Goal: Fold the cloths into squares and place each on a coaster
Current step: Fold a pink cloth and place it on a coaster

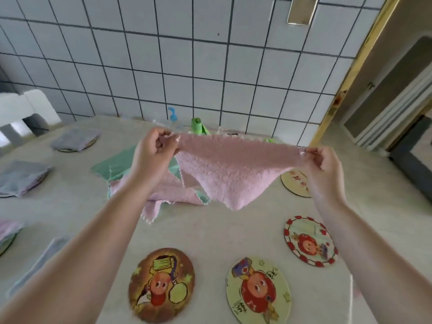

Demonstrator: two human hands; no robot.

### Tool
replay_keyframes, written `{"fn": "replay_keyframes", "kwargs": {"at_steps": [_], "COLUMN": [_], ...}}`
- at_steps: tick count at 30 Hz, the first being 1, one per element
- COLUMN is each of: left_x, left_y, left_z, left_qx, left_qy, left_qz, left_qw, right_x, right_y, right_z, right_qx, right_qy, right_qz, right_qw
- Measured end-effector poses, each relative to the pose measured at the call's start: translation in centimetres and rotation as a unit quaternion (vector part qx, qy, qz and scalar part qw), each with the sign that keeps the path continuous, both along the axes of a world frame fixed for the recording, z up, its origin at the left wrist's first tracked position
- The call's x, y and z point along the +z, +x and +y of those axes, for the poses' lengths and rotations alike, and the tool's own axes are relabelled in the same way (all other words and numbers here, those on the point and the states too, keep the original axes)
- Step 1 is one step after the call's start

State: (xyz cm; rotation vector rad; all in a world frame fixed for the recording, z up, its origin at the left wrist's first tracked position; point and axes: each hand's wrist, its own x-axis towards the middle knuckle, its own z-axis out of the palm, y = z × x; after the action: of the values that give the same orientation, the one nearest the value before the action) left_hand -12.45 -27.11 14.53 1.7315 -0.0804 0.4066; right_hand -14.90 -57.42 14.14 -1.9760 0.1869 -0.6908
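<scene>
Both hands hold a pink cloth (230,169) up in the air above the tabletop (210,232). The left hand (153,152) pinches one top corner between thumb and curled fingers, and the right hand (323,166) pinches the opposite top corner the same way, so the upper edge stretches taut between them and the rest hangs down to a point. Under the pink cloth, toward its left, a heap of unfolded cloths (163,192) lies on the tabletop, pink ones over a green cloth (117,166) that sticks out at the far left of the heap. Near of the pink cloth lie three bare round coasters: a brown coaster (161,285), a yellow coaster (258,289) to its right, and a red-rimmed coaster (309,240) further right. A fourth coaster (294,183) shows partly behind the pink cloth's right edge and the right hand. Well left of the pink cloth, two folded grey cloths sit on coasters, the far grey cloth (74,139) and the near grey cloth (22,175), and at the frame's left edge another folded pink one (8,229) rests on a coaster. Beyond the pink cloth, against the tiled wall (187,66), stand a blue-topped pump bottle (173,116) and a green roll (197,125).
</scene>
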Motion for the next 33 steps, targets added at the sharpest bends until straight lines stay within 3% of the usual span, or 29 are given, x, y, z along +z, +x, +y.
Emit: {"fn": "replay_keyframes", "kwargs": {"at_steps": [3,7,10,17,21,28,33], "left_x": [-0.4,-4.6,-9.0,-17.2,-19.7,-21.4,-21.7], "left_y": [-0.7,-2.4,-4.5,-10.1,-11.8,-11.8,-9.6], "left_z": [-0.6,-0.8,-0.2,0.7,1.0,0.9,0.1], "left_qx": [-0.015,-0.007,-0.043,-0.1,-0.092,-0.101,-0.077], "left_qy": [0.005,0.106,0.186,0.237,0.284,0.307,0.25], "left_qz": [-0.023,-0.016,0.036,0.185,0.223,0.268,0.321], "left_qw": [1.0,0.994,0.981,0.948,0.928,0.908,0.91], "right_x": [-0.8,-4.5,-8.3,-16.1,-18.6,-20.4,-20.7], "right_y": [-1.6,-4.0,-6.1,-11.0,-12.5,-13.1,-11.6], "right_z": [-0.7,-1.3,-1.4,-1.2,-1.5,-1.9,-2.0], "right_qx": [0.001,0.017,0.039,0.076,0.078,0.084,0.066], "right_qy": [-0.008,-0.027,-0.032,-0.026,-0.037,-0.046,-0.025], "right_qz": [-0.016,0.024,0.092,0.246,0.308,0.397,0.396], "right_qw": [1.0,0.999,0.994,0.966,0.948,0.913,0.915]}}
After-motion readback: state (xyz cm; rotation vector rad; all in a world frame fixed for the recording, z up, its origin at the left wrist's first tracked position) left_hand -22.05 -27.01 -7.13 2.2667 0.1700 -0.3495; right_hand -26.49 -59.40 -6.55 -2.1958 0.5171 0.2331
